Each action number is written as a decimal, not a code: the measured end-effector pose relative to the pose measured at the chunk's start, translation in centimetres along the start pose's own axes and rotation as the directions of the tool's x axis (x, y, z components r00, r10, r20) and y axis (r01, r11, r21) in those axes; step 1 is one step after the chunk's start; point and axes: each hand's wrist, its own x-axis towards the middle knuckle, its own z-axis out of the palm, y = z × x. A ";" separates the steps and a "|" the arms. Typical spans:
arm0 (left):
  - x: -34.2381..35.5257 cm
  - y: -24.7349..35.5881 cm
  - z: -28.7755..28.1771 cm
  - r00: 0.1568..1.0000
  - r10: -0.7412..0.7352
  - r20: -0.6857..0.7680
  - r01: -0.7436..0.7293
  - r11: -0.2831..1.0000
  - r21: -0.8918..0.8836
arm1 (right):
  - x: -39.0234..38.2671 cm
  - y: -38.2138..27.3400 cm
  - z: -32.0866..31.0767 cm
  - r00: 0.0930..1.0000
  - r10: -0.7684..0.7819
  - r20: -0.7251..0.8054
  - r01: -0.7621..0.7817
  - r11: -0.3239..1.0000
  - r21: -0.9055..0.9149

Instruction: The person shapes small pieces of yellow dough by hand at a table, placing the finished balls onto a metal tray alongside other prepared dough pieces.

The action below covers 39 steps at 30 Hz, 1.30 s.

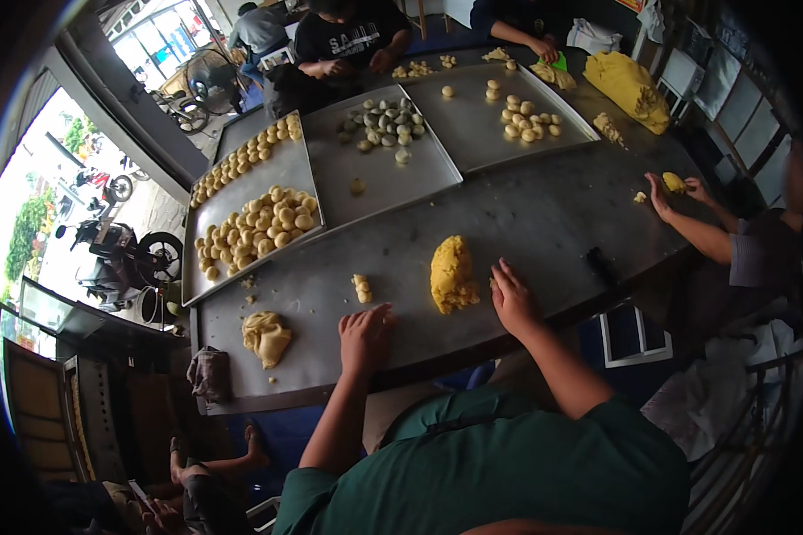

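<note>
Right hand (pixel 513 301) rests open-fingered beside the yellow dough lump (pixel 451 272); left hand (pixel 363 337) lies flat, empty; best pinch off small, even pieces.

Left hand (pixel 363 337): palm and whatever lies beneath it are hidden; only the back shows.
Right hand (pixel 511 299): fingertips at the yellow dough lump (pixel 451 272); contact too small to tell.
Person at the right edge (pixel 758 250): face blurred, body cut off by the dark rim.
Two people at the far end of the table (pixel 544 214): heads cut off by the top edge.
Greenish balls (pixel 385 122): kind too small to tell.
Street at left: bent and overexposed.
</note>
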 end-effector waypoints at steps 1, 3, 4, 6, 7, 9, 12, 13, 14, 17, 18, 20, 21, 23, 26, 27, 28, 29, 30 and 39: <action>0.0 -0.4 -0.1 1.000 0.018 -0.008 -0.018 0.999 -0.027 | -0.3 0.0 -0.4 0.999 -0.003 0.041 0.006 0.996 -0.088; -0.4 -1.1 0.2 1.000 0.012 0.007 -0.012 1.000 0.009 | -1.6 -1.0 -1.0 0.976 0.093 0.196 -0.096 0.995 0.010; -0.1 -1.0 0.3 1.000 0.028 0.015 -0.029 0.999 0.043 | -2.0 -1.5 -1.5 0.928 0.171 0.332 -0.211 0.974 0.087; -0.3 -0.7 0.3 0.999 0.053 -0.014 -0.052 0.997 0.059 | -1.8 -0.9 -1.2 0.916 0.086 0.392 -0.148 0.980 0.131; 0.0 -0.3 0.1 0.995 0.078 -0.055 -0.074 0.994 0.079 | -1.0 -0.4 -1.1 0.898 -0.014 0.439 -0.074 0.980 0.183; 0.2 0.3 -0.4 0.999 0.040 -0.015 -0.038 0.992 0.121 | 2.1 0.3 -0.3 0.946 0.000 0.323 -0.064 0.980 0.188; -0.2 -0.1 -0.6 0.999 -0.026 0.037 0.020 0.986 0.167 | 2.4 1.5 1.8 0.979 0.030 0.202 -0.027 0.999 -0.020; 0.2 -0.4 -0.2 0.998 -0.041 0.036 0.035 0.987 0.156 | 2.3 1.9 2.4 0.981 0.035 0.190 0.012 0.970 -0.241; 0.3 -0.9 0.3 0.999 -0.022 0.043 0.014 0.986 0.165 | 2.2 1.5 2.3 0.984 0.051 0.173 -0.008 0.971 -0.240; -0.5 -2.2 1.1 0.992 0.087 -0.094 -0.072 0.985 0.158 | 0.8 0.3 1.2 0.719 0.348 0.602 -0.586 0.769 0.255; -0.5 -2.7 1.1 0.996 0.069 -0.063 -0.056 0.980 0.193 | 1.1 0.6 0.5 0.736 0.304 0.605 -0.606 0.695 0.387; 0.4 -2.2 1.4 0.987 0.115 -0.108 -0.097 0.983 0.159 | -0.8 3.0 -0.3 0.971 -0.184 0.153 0.215 0.951 -0.224; 0.0 -1.9 1.1 0.986 0.112 -0.124 -0.092 0.983 0.161 | 0.0 3.8 -1.7 0.976 -0.168 0.136 0.199 0.943 -0.266; -0.3 -1.3 0.5 0.993 0.089 -0.072 -0.074 0.978 0.194 | 0.4 2.6 -3.7 0.987 -0.149 0.059 0.157 0.971 -0.180; -0.8 -0.7 0.3 0.996 0.076 -0.040 -0.065 0.974 0.217 | 2.5 2.9 -2.6 0.893 0.246 0.377 -0.267 0.964 0.004; -0.6 -0.4 0.4 0.991 0.110 -0.080 -0.094 0.978 0.184 | 2.5 2.9 -1.9 0.927 0.247 0.281 -0.287 0.952 0.109; -0.2 0.0 0.6 0.990 0.124 -0.069 -0.111 0.979 0.170 | 2.6 3.1 -1.6 0.951 0.253 0.178 -0.288 0.934 0.210; 0.0 0.1 0.7 0.989 0.130 -0.065 -0.118 0.980 0.162 | 2.6 3.3 -1.1 0.956 0.245 0.160 -0.270 0.949 0.160; 0.4 -0.1 0.9 0.991 0.121 -0.063 -0.107 0.975 0.196 | 2.7 3.6 -0.8 0.962 0.237 0.135 -0.252 0.962 0.104; -0.9 -0.9 -3.2 0.968 0.215 0.129 -0.247 0.907 0.341 | 3.2 3.0 -0.5 0.995 0.090 0.048 -0.092 0.995 0.030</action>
